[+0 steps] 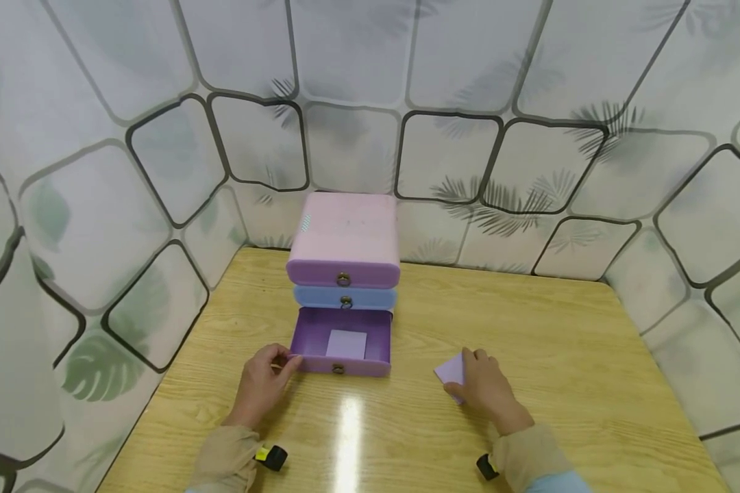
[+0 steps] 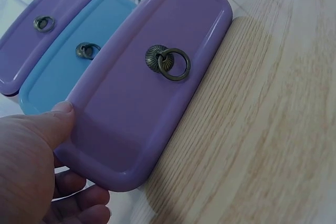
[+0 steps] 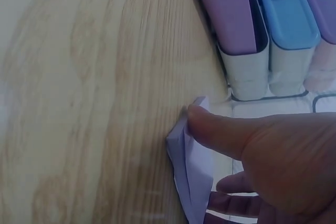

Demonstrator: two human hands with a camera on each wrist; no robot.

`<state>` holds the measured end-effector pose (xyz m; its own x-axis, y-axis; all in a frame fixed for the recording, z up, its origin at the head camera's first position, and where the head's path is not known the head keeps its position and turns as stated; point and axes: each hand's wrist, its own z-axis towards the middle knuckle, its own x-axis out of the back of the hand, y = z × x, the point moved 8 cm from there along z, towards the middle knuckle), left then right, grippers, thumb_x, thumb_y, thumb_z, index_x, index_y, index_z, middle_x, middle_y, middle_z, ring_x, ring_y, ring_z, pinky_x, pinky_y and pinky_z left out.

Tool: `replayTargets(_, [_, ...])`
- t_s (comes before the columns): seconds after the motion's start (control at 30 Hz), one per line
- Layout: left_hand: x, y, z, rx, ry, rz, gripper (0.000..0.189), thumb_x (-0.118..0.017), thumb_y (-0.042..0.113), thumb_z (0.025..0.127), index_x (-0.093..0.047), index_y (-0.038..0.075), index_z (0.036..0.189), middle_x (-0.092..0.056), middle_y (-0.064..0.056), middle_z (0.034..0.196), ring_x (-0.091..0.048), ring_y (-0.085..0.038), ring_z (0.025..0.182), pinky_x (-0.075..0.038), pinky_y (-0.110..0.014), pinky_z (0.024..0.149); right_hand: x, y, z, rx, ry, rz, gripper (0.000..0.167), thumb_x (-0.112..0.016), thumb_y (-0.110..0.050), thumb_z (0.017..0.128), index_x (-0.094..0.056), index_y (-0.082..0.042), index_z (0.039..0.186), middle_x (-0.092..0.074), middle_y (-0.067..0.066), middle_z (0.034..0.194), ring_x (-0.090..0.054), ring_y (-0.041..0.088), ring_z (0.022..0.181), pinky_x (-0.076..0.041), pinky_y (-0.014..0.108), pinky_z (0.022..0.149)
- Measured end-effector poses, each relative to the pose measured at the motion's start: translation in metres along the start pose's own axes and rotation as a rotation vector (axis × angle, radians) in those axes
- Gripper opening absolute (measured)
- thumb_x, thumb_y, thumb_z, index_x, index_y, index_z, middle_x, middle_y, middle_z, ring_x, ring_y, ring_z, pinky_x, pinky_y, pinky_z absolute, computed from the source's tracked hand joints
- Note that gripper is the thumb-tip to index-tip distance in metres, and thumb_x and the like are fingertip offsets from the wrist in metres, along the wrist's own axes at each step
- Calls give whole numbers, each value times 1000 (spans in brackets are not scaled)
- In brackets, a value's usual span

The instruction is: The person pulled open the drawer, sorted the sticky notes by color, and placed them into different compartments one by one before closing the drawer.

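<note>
A small cabinet with a pink top and three drawers stands at the back of the table. Its bottom purple drawer is pulled out, and a flat lilac paper square lies inside. My left hand grips that drawer's left front corner, thumb at the front panel's edge and fingers around the side. To the right of the cabinet, my right hand pinches a folded lilac paper between thumb and fingers, close over the table. In the right wrist view the paper's folded layers show edge-on.
Above the open drawer, the blue drawer and the top purple drawer are closed, each with a ring pull. Patterned curtain-like walls surround the wooden table at the back and sides.
</note>
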<state>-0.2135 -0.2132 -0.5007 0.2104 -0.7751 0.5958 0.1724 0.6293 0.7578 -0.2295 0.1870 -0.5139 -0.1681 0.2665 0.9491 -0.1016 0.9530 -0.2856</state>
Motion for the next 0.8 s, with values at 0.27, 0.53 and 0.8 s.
replayTargets(0.27, [-1,-1,0,-2,-7,8,15,-71,25,89,-62,13,87,-60,3,84,-59,-11,76,-53,-27,66,-5,-10,5,30,-22,-40,73,-81,-36,77,-51,5,130,-52,25,120,-52,36,96,-51,46,71])
replayTargets(0.53, [-2,0,2,-15,8,-6,14,-72,23,88,-62,12,86,-61,3,83,-59,-12,76,-53,-25,64,-4,-13,7,50,-12,-28,76,-82,-36,76,-50,5,131,-52,25,121,-52,37,98,-52,47,74])
replayTargets(0.8, [-1,0,0,15,-1,1,15,-72,23,88,-62,12,85,-60,2,83,-59,-12,76,-53,-26,65,-5,-1,4,-2,-30,81,81,-84,-41,72,-50,7,127,-53,21,111,-52,31,92,-51,44,72])
